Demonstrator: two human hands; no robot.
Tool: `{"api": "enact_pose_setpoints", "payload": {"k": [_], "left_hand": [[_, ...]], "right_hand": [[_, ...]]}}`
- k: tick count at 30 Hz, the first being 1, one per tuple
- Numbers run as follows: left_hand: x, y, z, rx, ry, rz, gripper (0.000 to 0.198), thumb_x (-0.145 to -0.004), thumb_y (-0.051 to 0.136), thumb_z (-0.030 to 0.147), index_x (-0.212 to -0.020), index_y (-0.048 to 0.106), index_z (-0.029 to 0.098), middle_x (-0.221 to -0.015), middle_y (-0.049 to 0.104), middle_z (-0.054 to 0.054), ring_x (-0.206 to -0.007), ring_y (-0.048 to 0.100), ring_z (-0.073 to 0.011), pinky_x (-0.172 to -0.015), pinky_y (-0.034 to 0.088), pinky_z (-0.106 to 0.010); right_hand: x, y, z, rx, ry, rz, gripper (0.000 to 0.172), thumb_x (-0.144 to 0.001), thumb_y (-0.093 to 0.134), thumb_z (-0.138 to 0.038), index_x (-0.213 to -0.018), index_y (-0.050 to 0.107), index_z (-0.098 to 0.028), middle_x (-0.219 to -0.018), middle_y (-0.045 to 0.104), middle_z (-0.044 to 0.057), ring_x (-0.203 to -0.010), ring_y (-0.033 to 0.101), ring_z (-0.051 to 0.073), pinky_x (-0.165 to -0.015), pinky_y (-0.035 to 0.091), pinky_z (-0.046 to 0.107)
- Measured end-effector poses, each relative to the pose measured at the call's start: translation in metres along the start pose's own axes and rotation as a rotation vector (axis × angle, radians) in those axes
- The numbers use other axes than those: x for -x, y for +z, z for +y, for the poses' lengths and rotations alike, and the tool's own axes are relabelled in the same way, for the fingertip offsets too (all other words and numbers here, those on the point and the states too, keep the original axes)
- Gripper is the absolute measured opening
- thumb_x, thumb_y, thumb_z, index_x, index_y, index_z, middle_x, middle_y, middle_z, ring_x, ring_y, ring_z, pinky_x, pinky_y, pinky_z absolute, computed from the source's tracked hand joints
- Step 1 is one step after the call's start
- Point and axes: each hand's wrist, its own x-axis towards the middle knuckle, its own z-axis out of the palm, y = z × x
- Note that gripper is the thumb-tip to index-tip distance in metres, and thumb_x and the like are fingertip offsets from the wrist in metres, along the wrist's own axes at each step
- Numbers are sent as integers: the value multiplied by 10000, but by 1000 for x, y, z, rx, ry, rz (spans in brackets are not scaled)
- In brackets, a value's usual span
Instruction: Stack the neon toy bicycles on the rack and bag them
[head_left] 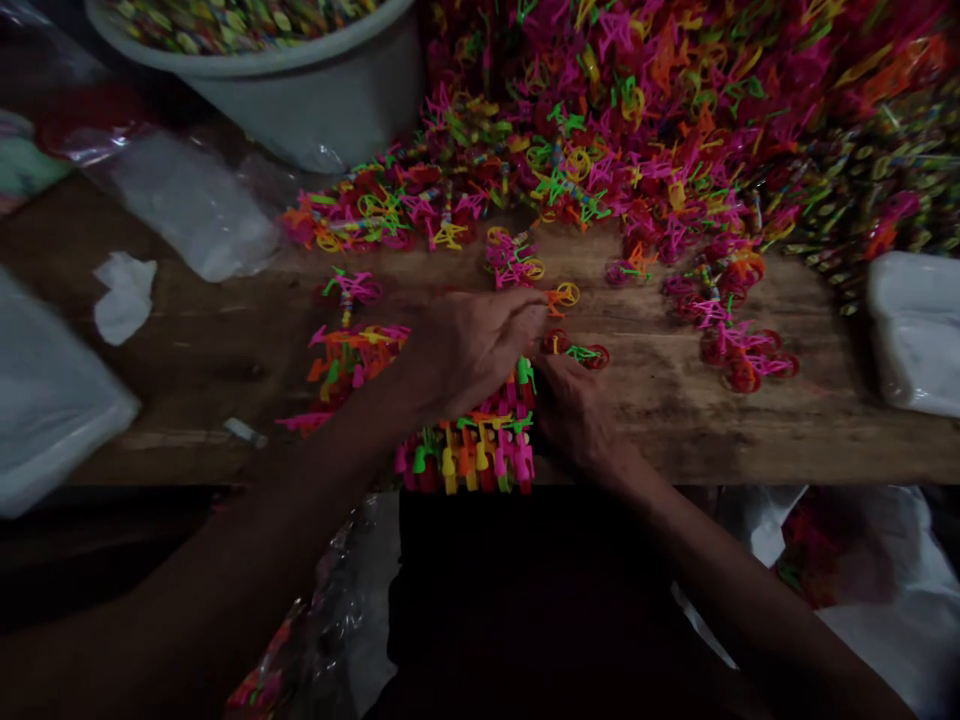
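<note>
My left hand (480, 340) reaches over the wooden table with its fingers pressed together. At its fingertips is a small plastic toy bicycle (562, 296), orange with a yellow wheel. Just below, my right hand (577, 405) is closed, its fingers curled inward; what it holds, if anything, is hidden. Beyond its knuckles lies another toy bicycle (585, 353), green with red wheels. Under and beside my left hand, small bright plastic figures (465, 455) stand in tight rows near the table edge. More colourful pieces (345, 360) lie left of my left wrist.
A large heap of toy bicycles (600, 130) covers the back of the table (652, 420). A grey tub (300, 100) of small pieces stands back left. Thin patterned sticks (885, 180) are piled at right, behind a stack of clear bags (919, 330). Plastic bags (52, 400) lie at left.
</note>
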Motion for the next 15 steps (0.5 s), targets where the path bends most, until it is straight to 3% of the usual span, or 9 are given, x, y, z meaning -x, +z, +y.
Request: {"api": "enact_pose_setpoints", "payload": {"k": [3, 7, 9, 12, 15], "left_hand": [[-4, 1, 9, -162, -22, -102, 354, -1040, 513, 401, -1202, 759, 206, -1094, 814, -100, -1011, 767, -284, -899, 558, -401], [-6, 4, 15, -256, 5, -211, 401, -1073, 409, 334, -1058, 766, 152, -991, 806, -128, -989, 769, -291, -894, 558, -408], [-6, 6, 15, -252, 20, -232, 384, -1071, 406, 318, -1131, 742, 141, -1050, 798, -145, -1040, 759, -308, -924, 552, -431], [-4, 7, 16, -199, 38, -219, 397, -1057, 497, 393, -1327, 668, 158, -1299, 737, -153, -1219, 698, -323, -1049, 510, -475], [-2, -9, 16, 21, 69, -150, 449, -1065, 506, 458, -1412, 618, 195, -1416, 690, -101, -1295, 660, -256, -1109, 481, -404]], "right_hand": [[3, 4, 3, -6, -4, 28, 209, -878, 506, -94, -1002, 642, -192, -875, 706, 75, -771, 646, 203, -704, 490, 293], [6, 9, 11, 32, -3, 28, 260, -815, 535, -115, -1036, 642, -199, -904, 726, 89, -807, 656, 226, -695, 496, 310], [4, 10, 14, 14, 8, 4, 273, -793, 533, -137, -1032, 651, -197, -920, 738, 105, -813, 661, 239, -696, 511, 327], [-2, 8, 12, -38, 90, -33, 187, -810, 512, -176, -921, 657, -215, -891, 751, 105, -776, 664, 231, -702, 531, 332], [-6, -3, 3, -76, 141, -86, 169, -853, 497, -203, -870, 665, -214, -830, 753, 90, -713, 663, 210, -656, 516, 304]]}}
